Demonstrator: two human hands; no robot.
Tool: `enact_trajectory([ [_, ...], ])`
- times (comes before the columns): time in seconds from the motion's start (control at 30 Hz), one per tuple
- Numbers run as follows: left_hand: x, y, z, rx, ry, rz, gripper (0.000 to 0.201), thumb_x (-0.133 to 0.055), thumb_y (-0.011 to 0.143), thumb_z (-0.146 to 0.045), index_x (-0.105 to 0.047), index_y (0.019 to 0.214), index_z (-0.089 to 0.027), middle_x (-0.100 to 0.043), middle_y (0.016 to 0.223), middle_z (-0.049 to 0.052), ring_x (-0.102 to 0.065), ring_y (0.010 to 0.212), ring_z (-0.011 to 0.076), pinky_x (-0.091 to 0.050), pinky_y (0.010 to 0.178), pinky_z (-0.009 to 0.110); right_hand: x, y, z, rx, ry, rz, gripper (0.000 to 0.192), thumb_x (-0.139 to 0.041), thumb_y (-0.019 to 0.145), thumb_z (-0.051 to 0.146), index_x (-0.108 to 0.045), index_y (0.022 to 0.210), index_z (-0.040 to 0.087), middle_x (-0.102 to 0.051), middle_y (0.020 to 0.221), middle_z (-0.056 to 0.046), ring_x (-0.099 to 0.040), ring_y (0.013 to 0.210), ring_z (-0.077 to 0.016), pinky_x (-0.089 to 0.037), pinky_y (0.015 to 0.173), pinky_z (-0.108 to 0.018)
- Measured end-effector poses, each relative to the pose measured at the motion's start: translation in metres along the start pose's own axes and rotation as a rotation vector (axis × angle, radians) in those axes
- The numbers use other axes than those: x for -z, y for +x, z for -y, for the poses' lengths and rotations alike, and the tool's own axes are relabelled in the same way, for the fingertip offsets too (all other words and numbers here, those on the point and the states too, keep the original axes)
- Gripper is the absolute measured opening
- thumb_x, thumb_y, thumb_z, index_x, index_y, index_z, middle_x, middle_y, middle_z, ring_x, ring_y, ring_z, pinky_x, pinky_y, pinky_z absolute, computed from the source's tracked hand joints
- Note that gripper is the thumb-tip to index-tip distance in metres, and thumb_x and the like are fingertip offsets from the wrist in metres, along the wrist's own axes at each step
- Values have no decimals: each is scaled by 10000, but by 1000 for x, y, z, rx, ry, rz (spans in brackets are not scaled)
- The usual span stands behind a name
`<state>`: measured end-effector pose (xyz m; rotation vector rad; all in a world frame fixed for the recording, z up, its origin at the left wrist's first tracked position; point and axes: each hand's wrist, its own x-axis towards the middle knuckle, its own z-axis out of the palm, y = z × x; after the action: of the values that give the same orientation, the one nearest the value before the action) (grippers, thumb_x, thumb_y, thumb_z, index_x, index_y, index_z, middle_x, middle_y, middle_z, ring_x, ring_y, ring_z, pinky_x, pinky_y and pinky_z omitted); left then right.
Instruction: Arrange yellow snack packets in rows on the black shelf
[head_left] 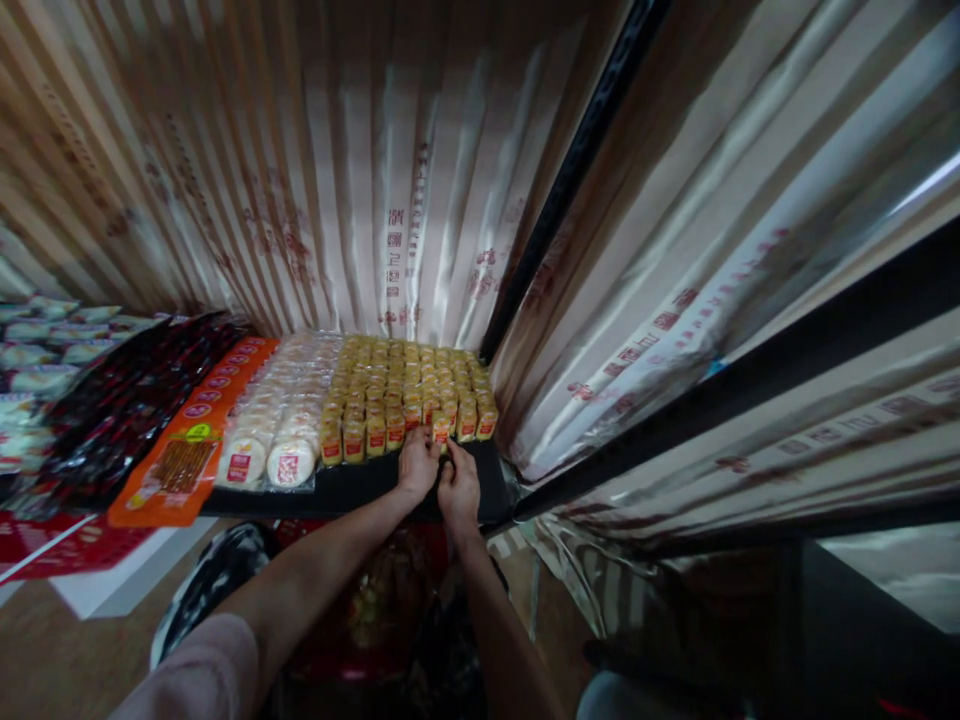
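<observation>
Both my hands reach forward to the front row of small yellow packets point(405, 385) stacked in rows on a dark shelf point(352, 488). My left hand point(417, 464) has its fingers curled on a yellow packet point(413, 418) in the front row. My right hand point(459, 486) pinches the neighbouring front packet point(441, 428) just to the right. The two hands touch each other. Whether either packet is lifted off the shelf cannot be made out.
Left of the yellow packets lie round white cakes in clear wrap point(281, 425), then orange packs point(196, 430) and dark red packs point(120, 410). Shiny plastic strip curtains point(675, 300) hang behind and to the right. A bag point(375, 610) sits below my arms.
</observation>
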<state>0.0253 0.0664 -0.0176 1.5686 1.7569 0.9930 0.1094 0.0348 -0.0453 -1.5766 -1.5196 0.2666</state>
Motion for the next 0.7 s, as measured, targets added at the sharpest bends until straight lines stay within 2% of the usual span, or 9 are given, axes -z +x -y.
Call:
enact_trajectory([
  [0.3, -18, 9, -3, -18, 4, -9, 169, -500, 808, -145, -546, 970, -163, -575, 970, 70, -565, 904, 169, -452, 833, 301, -5, 14, -15, -2, -54, -7, 440, -348, 786, 123, -574, 1163, 130, -585, 1073, -136, -513, 1036, -214, -439, 912, -380],
  [0.5, -21, 3, 5, -55, -16, 4, 310, -452, 842, -188, -483, 1150, -174, -508, 1085, 85, -579, 790, 135, -472, 777, 276, -8, 8, -20, 23, -40, -22, 441, -333, 794, 120, -561, 1172, 129, -588, 1103, -125, -515, 1053, -195, -442, 917, -357],
  [0.6, -23, -1, 11, -93, -56, -33, 351, -441, 848, -196, -434, 1197, -159, -520, 1010, 73, -568, 821, 143, -472, 802, 285, -8, 5, -19, 17, -54, -30, 442, -326, 802, 117, -558, 1178, 127, -582, 1119, -127, -510, 1062, -194, -444, 916, -362],
  [0.7, -25, -3, 15, -126, -79, -56, 276, -429, 853, -186, -480, 1122, -148, -535, 945, 60, -560, 843, 144, -469, 825, 286, -8, 5, -19, 26, -68, -20, 454, -328, 804, 110, -548, 1201, 130, -571, 1125, -130, -498, 1077, -196, -442, 918, -366],
])
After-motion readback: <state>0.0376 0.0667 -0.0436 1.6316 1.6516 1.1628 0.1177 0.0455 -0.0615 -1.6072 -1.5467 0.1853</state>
